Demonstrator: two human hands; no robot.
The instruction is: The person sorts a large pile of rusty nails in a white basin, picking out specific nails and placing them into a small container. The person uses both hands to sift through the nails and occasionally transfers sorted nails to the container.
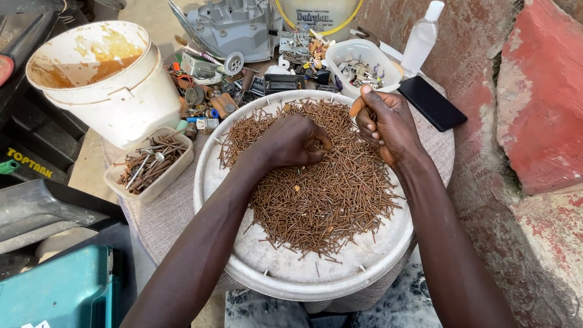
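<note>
A round white tray [316, 276] holds a wide heap of rusty brown nails [316, 194]. My left hand [294, 141] rests knuckles-up on the far part of the heap, fingers curled into the nails. My right hand [385, 124] hovers at the tray's far right rim, fingers bent around what looks like a small bunch of nails, thumb raised. What is inside the left fingers is hidden.
A small rectangular tub of larger nails and screws [149, 164] sits left of the tray. A stained white bucket [103, 79] stands behind it. A black phone [432, 102], a clear bottle [422, 36] and a tub of metal bits [363, 67] lie beyond. Red stone wall on the right.
</note>
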